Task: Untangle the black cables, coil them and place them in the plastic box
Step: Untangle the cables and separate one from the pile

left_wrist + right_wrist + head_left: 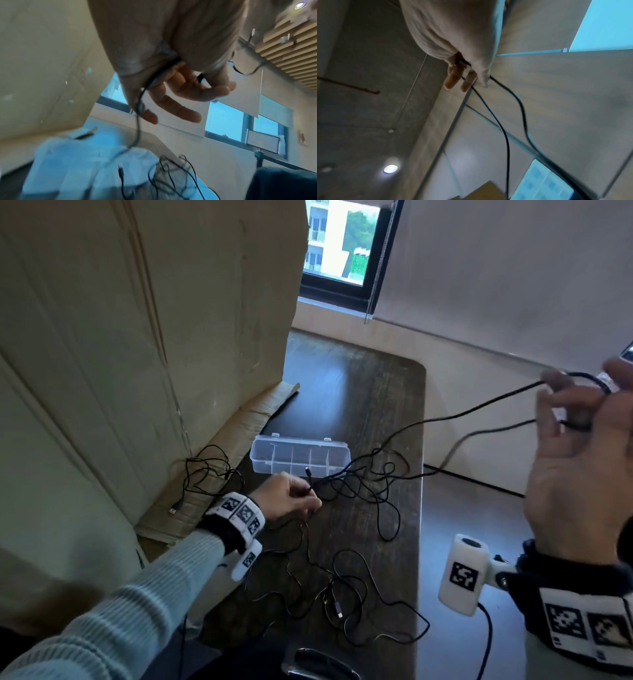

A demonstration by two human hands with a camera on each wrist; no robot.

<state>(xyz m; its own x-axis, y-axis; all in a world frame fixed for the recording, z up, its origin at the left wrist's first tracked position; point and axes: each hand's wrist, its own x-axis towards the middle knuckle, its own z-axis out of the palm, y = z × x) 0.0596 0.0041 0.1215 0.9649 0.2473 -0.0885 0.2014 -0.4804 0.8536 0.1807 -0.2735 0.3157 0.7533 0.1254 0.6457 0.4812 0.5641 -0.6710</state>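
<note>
Low over the dark surface [342, 412], the left hand [287, 498] reaches forward with its fingers [173, 108] pinching a black cable [346, 484] just in front of the clear plastic box [298, 457]. Tangled black cables [342, 594] sprawl between. Raised at the right, the right hand [575, 467] grips a cable loop [582, 381] in curled fingers [453, 79], two strands trailing down.

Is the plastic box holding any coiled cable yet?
No. The plastic box shows bare dividers; the black cables lie tangled on the table beside it.
</note>
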